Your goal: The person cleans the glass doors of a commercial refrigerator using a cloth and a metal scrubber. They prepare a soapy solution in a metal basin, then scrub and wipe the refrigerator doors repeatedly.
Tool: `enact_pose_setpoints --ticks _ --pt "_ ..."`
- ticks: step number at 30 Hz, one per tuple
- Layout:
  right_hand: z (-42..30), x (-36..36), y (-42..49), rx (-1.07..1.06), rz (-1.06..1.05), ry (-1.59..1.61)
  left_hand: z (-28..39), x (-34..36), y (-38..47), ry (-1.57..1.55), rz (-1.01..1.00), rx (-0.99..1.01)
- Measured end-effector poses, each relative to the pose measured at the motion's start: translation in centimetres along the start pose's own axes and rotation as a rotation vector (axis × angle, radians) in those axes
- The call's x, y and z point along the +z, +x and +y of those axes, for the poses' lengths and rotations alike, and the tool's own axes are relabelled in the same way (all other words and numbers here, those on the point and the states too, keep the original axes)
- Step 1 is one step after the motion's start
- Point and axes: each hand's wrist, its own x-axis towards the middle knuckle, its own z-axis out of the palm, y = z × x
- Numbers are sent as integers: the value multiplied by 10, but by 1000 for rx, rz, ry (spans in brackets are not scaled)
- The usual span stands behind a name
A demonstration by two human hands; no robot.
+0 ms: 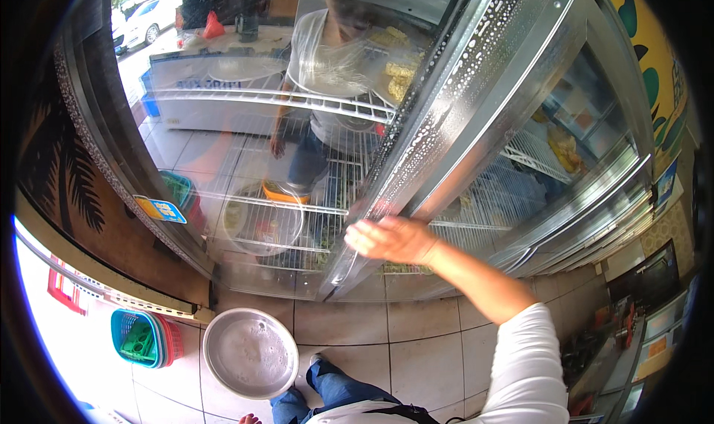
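Note:
My right hand (390, 240), blurred, lies against the lower part of the metal door frame (454, 95) of a glass-fronted display refrigerator. White suds and droplets cover the upper stretch of that frame. The palm is turned away, so anything under it is hidden. Only the fingertips of my left hand (250, 419) show at the bottom edge; what they may hold is out of sight. Left of the hand is the glass door (195, 156), with wire shelves (279, 96) behind it. A round metal basin (208, 351) of foamy water (254, 354) stands on the tiles by my feet.
Stacked plastic baskets (117, 335) holding green items stand left of the basin. A second glass door (580, 111) is at the right, with bagged food (562, 145) behind it. The glass reflects a person, a chest freezer and parked cars. Floor tiles (424, 318) run along the refrigerator's base.

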Motion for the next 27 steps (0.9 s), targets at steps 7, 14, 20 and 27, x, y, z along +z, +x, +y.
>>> enact_pose_setpoints --ticks 7,14,20,27 --pt "136 -18 17 453 48 -160 -28 -5 1 136 62 -36" --pt "-43 -2 -3 101 -79 90 3 -39 5 116 54 130" --pt "149 -34 39 377 -116 -63 -19 -35 -22 -68 228 143" --pt "67 -8 34 338 134 -21 -58 6 -23 -14 34 202"
